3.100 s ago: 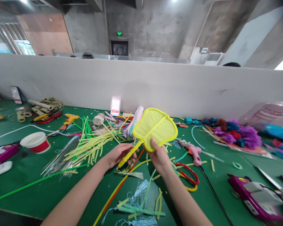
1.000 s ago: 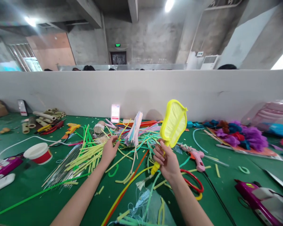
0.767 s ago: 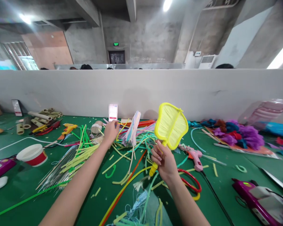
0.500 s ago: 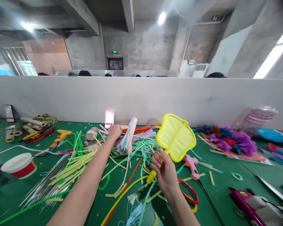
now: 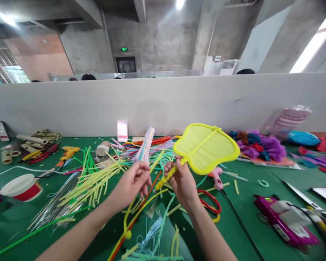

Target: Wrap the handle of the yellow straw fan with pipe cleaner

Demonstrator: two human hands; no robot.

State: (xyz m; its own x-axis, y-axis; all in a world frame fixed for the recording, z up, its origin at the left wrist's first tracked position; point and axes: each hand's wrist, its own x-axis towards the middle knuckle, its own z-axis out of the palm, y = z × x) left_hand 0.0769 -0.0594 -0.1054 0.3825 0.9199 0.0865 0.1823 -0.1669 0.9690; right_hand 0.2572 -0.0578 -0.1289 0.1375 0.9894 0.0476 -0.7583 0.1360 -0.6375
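My right hand (image 5: 183, 181) is closed round the wrapped handle of a yellow hand fan (image 5: 205, 148). The fan has a fuzzy rim and a pleated-looking face with a rib down its middle, and it tilts to the right. My left hand (image 5: 136, 183) is beside the handle's lower end, fingers curled. A yellow pipe cleaner (image 5: 157, 162) shows above that hand, and a bent yellow length with a knobbed end hangs below, seemingly one piece held in it. Behind the hands stands a bundle of pastel pipe cleaners (image 5: 146, 146); loose yellow pipe cleaners (image 5: 91, 188) lie left.
A lit phone (image 5: 122, 130) leans on the partition (image 5: 97, 105). On the left are a paper cup (image 5: 21, 186) and an orange glue gun (image 5: 69, 153). To the right lie a pink glue gun (image 5: 217, 177), scissors (image 5: 301, 195) and a purple power strip (image 5: 285, 221).
My left hand has drawn back from the phone toward the fan's handle, and a yellow pipe cleaner now shows at it. The fan has tipped to the right in my right hand. The view has shifted.
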